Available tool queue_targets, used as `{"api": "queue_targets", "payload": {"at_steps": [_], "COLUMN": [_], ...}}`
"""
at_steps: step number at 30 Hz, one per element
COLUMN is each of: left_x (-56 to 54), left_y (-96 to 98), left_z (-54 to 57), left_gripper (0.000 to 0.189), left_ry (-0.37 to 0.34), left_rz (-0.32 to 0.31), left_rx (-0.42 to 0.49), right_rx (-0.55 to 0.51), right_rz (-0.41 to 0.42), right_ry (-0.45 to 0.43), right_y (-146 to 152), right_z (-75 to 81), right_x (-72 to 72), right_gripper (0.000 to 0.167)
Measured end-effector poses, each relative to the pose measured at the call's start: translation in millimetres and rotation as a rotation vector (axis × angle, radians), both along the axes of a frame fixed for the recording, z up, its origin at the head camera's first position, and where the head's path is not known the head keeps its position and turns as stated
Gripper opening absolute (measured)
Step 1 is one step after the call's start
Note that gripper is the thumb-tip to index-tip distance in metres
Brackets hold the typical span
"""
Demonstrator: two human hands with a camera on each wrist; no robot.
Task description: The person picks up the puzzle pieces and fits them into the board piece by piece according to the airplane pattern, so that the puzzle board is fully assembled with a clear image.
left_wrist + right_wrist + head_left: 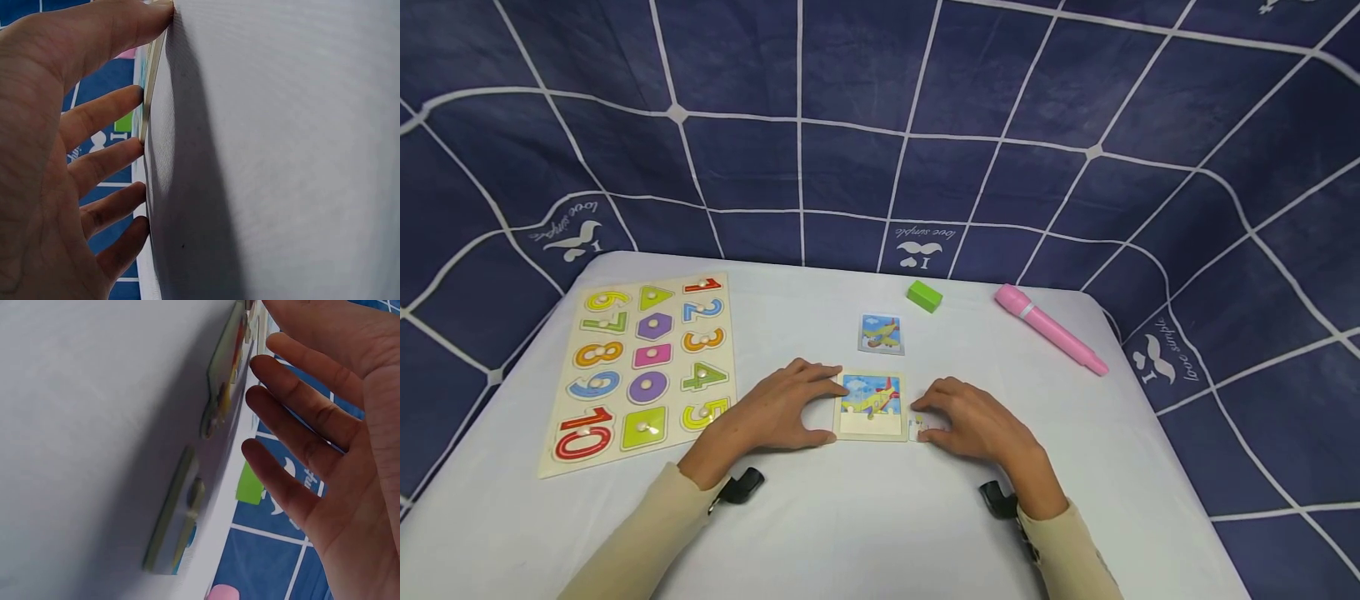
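Note:
A small framed airplane puzzle [870,406] lies on the table, with a bare pale strip along its lower part. My left hand [785,406] rests at its left side, fingers spread. Its thumb [134,19] touches near the lower corner and its index finger is at the upper one. Close to the frame's right edge, the thumb and index finger of my right hand [976,421] hold a puzzle piece [917,426] at its two sides. In the right wrist view, loose puzzle pieces [220,378] lie below the hand, mostly hidden from the head view.
Behind the puzzle lies an airplane picture card [882,334]. A green block [924,296] and a pink pen-shaped stick [1051,328] are farther back, to the right. A number-and-shape board [617,375] occupies the left side. A dark blue gridded cloth [850,167] hangs behind the white table.

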State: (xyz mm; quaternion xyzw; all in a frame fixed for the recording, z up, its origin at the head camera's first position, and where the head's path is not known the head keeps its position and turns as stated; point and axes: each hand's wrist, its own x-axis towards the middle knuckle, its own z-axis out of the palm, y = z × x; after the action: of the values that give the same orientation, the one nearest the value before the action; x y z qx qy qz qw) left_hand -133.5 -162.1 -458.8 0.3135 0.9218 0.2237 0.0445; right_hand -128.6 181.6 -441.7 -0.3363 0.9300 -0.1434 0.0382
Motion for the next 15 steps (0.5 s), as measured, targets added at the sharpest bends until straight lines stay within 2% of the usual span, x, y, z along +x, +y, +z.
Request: {"api": "queue_targets", "payload": {"at_steps": [10,15], "left_x": [0.4,0.8], "left_y": [0.5,1.0], "left_z": [0.7,0.7], "left_gripper": [0.065,0.064], "left_ry": [-0.001,-0.001], "left_rz": [0.006,0.008], "left_rx": [0.001,0.001], "right_rx": [-0.004,-0.014], "right_rz": [-0.002,0.027], "right_ry": [-0.016,-0.005], "right_y": [-0.4,-0.5], "right_z": [-2.6,-2.7], "right_x": [2.6,5.4], "right_gripper": [0.047,0.046]}}
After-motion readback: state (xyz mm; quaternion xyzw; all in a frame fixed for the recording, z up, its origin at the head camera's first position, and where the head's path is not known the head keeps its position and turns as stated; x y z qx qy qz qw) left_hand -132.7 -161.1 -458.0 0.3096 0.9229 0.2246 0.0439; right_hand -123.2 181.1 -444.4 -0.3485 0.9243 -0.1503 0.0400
